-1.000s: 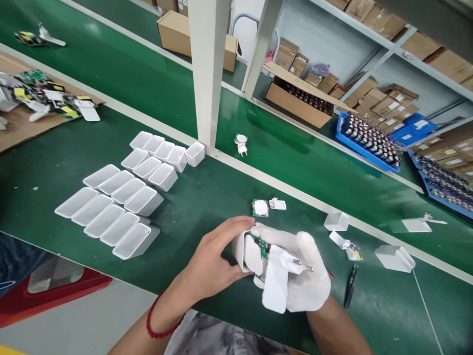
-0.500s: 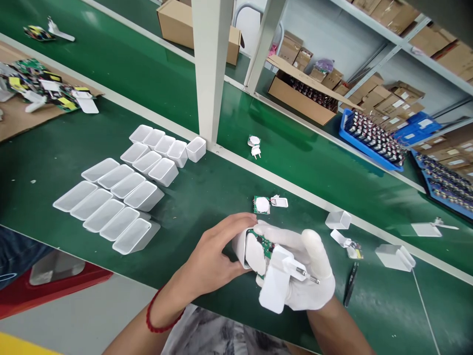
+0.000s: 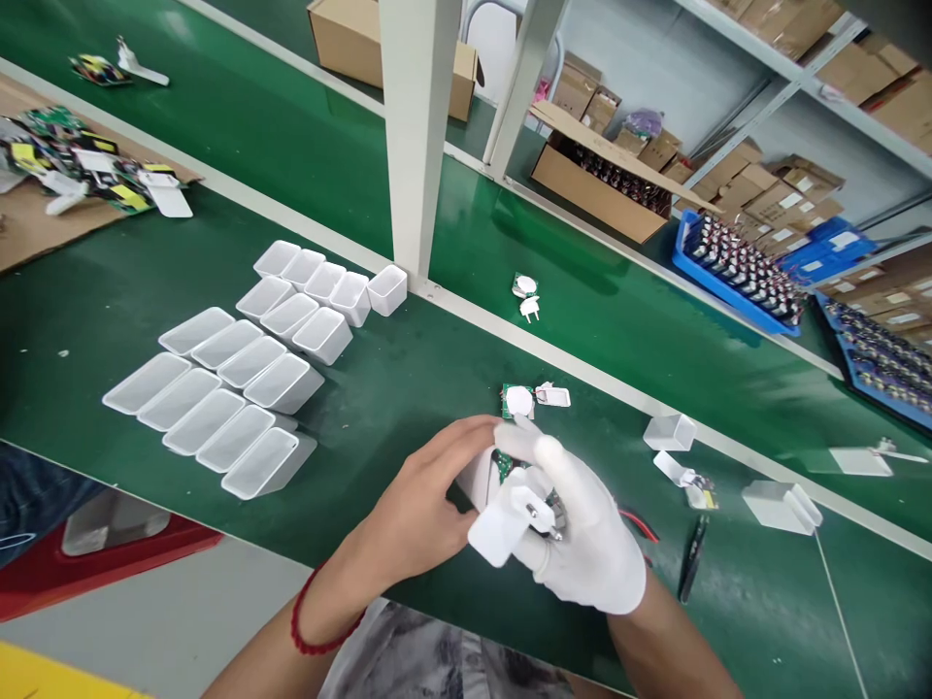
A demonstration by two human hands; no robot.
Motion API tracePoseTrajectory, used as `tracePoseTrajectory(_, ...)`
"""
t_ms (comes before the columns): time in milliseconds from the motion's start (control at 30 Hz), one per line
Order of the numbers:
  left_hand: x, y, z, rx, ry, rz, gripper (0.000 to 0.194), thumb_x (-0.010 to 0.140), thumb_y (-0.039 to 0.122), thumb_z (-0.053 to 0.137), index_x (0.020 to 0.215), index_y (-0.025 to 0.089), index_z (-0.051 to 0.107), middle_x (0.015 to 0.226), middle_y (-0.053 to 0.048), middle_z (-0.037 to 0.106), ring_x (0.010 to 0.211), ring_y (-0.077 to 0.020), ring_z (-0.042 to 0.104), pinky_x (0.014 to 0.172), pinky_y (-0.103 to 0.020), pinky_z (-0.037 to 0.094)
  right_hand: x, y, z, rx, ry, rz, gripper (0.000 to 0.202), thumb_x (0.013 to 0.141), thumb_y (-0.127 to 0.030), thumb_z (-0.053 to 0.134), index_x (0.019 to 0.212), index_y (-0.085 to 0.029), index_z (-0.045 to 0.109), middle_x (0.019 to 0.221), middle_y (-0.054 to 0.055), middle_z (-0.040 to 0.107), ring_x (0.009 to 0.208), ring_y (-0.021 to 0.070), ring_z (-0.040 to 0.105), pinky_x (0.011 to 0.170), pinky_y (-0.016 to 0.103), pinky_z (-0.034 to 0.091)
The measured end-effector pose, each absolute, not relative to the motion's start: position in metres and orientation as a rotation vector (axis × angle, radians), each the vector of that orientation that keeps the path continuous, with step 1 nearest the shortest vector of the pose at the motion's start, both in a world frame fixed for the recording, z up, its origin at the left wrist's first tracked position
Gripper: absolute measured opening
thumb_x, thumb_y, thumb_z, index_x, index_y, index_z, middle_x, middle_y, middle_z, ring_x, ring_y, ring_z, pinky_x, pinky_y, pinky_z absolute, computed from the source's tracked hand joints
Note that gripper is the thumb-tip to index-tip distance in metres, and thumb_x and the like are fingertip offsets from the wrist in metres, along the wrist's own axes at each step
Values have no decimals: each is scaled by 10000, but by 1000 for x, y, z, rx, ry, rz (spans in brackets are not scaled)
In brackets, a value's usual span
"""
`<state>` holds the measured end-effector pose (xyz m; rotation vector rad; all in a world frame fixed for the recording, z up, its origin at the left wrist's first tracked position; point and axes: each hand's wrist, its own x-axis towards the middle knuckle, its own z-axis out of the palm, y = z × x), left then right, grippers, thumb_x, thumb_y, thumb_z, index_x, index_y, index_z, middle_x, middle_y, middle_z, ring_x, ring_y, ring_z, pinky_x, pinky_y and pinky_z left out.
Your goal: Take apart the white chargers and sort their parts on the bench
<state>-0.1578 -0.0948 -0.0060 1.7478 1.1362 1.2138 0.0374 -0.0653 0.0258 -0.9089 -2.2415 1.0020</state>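
Observation:
My bare left hand [image 3: 418,505] grips a white charger housing [image 3: 477,476] at the near edge of the green belt. My right hand [image 3: 582,529], in a white glove, holds a white plug cover with two metal pins [image 3: 510,515] and presses it against the housing, over a green circuit board [image 3: 502,464] that shows between the two hands. Both hands touch the same assembly. A loose circuit board with a round white pad [image 3: 517,399] lies just beyond the hands.
Rows of empty white housings [image 3: 240,364] stand to the left. A white post [image 3: 418,136] rises behind them. Black tweezers [image 3: 690,558], loose white parts [image 3: 670,432] and a plug [image 3: 525,296] lie right and beyond. Blue trays [image 3: 735,262] and cardboard boxes [image 3: 604,189] fill the back.
My gloved right hand has turned the plug cover over and pushed it toward the housing, so the cover now lies lower and further left. The left hand keeps its grip.

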Motion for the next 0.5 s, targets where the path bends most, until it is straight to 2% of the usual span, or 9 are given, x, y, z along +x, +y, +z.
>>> tracePoseTrajectory(67,-155,-95,-7,1635,1152,1227,587,761,183,765,1283,283,514,1300,-83,603,1156,-241,628,930,-318,543,36,-62,26,-969,-2202,1084,1008,748,-403,812,1549,-334,204,1539,88,397,1404,353,393,1155,574,341)
tracePoseTrajectory(133,-152,-95,-8,1515,1141,1259,582,719,197,798,1236,261,539,1259,-82,621,1124,-246,640,898,-313,555,37,-62,23,-1075,-2072,1237,1012,744,-483,801,1549,-300,214,1581,116,310,1433,361,341,1165,572,321)
tracePoseTrajectory(233,-147,-94,-9,1423,1122,1296,537,728,199,788,1210,247,555,1234,-81,638,1114,-243,648,907,-325,555,37,-65,15,-1097,-1856,1455,765,868,-479,679,1512,-298,308,1572,115,318,1430,314,358,1166,530,341)
tracePoseTrajectory(333,-144,-96,-11,1394,1153,1327,566,717,241,817,1221,242,559,1269,-94,639,1172,-258,631,993,-366,523,33,-70,14,-1051,-1631,1646,623,922,-459,612,1472,-273,387,1555,117,345,1419,289,377,1159,500,363)
tracePoseTrajectory(400,-142,-97,-14,1396,1167,1346,584,707,248,830,1224,238,559,1301,-107,631,1236,-278,597,1051,-404,489,28,-72,17,-1011,-1509,1775,646,931,-459,598,1495,-259,354,1534,123,385,1401,277,406,1150,488,374)
tracePoseTrajectory(500,-140,-99,-17,1433,1157,1361,565,729,218,800,1234,234,546,1313,-116,623,1245,-279,592,1053,-424,492,20,-75,19,-988,-1436,1929,802,916,-463,623,1559,-238,199,1523,117,416,1421,248,377,1176,458,331)
